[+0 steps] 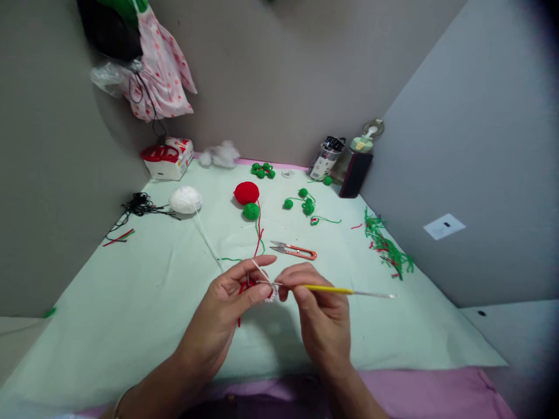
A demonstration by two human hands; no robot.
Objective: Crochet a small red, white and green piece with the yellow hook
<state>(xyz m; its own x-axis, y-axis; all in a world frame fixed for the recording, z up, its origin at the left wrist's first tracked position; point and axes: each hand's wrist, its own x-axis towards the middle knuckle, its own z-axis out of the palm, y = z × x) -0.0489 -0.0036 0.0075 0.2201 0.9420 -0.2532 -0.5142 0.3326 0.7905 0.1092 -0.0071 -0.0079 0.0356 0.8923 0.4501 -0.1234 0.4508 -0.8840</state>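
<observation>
Between thumb and fingers, my left hand pinches a small red and white crochet piece, mostly hidden by the fingers. White yarn runs over its raised index finger. My right hand grips a crochet hook with a yellow handle and metal ends; its left tip meets the piece. A white yarn ball lies at the left, its strand leading toward my left hand. Beyond the hands are a red yarn ball, a green yarn ball and orange-handled thread snips.
Small green crochet pieces lie behind the snips. Green and red yarn scraps are heaped at the right, black yarn at the left. A tissue box, white stuffing, pen holder and phone stand along the back.
</observation>
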